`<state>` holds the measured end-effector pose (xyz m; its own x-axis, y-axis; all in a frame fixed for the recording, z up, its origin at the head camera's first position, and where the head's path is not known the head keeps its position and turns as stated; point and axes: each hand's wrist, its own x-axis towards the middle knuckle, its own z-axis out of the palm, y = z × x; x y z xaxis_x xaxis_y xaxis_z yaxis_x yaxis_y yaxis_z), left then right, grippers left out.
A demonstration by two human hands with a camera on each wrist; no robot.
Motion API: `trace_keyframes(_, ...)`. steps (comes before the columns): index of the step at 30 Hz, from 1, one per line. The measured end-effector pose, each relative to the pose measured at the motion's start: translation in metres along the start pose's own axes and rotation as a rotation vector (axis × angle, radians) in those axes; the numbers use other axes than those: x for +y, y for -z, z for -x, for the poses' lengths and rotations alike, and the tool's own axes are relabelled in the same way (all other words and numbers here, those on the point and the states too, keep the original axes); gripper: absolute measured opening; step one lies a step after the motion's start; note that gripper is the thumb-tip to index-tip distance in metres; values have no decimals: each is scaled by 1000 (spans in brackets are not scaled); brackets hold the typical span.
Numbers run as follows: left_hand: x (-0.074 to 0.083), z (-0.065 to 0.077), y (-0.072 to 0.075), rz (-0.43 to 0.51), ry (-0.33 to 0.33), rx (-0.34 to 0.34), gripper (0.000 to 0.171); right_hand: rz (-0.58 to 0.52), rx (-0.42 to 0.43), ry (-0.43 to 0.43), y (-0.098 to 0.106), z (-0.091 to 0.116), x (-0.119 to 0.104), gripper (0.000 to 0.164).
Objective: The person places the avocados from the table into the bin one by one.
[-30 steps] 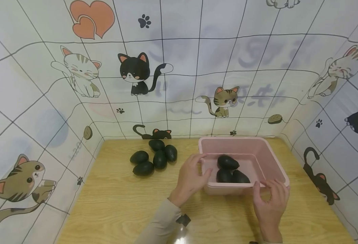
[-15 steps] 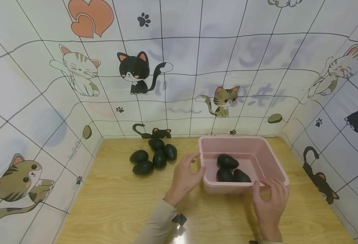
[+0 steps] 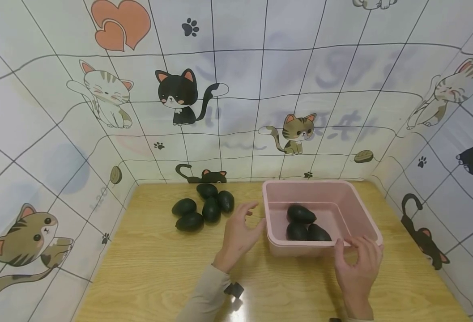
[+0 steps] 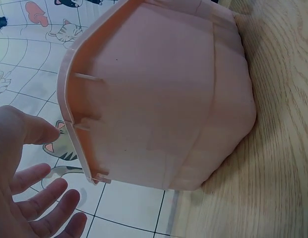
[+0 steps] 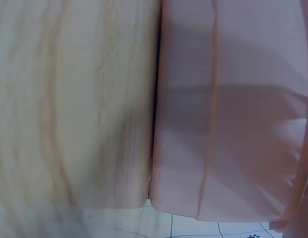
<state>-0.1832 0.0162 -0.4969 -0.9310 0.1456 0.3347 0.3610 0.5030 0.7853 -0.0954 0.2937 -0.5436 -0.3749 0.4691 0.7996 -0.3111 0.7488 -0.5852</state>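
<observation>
In the head view a pink plastic basin [image 3: 325,250] stands at the right of the table, with three dark green avocados [image 3: 300,213] inside on its near left part. My right hand [image 3: 357,266] grips the basin's front rim near the right corner, thumb and fingers at the edge. Just left of the basin, my left hand [image 3: 238,235] hovers with fingers loosely bent and holds nothing. The left wrist view has that hand's spread fingers [image 4: 54,196] beside the basin's rim [image 4: 64,99]. Only a sliver of the right hand [image 5: 303,218] appears in the right wrist view.
Several more avocados [image 3: 211,210] lie in a cluster on the wooden table [image 3: 151,268], left of the left hand. Cat-printed wall sheeting [image 3: 240,107] borders the table at the back and on both sides.
My left hand has moved left, from over the basin's left rim to just outside it. The right hand has stayed on the front rim, and the basin stands where it was.
</observation>
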Motion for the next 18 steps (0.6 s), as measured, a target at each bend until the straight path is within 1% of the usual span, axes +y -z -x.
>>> trace_keyframes(3,-3,1,1,7,10,8,49,-4,-3,-8,0,0,0,22)
trace_keyframes(11,-11,4,2,-5,5,24,48,-2,-10,-17,1,2,4,22)
trace_keyframes(18,-19,7,4,-25,36,26,48,6,-25,-3,1,2,4,24)
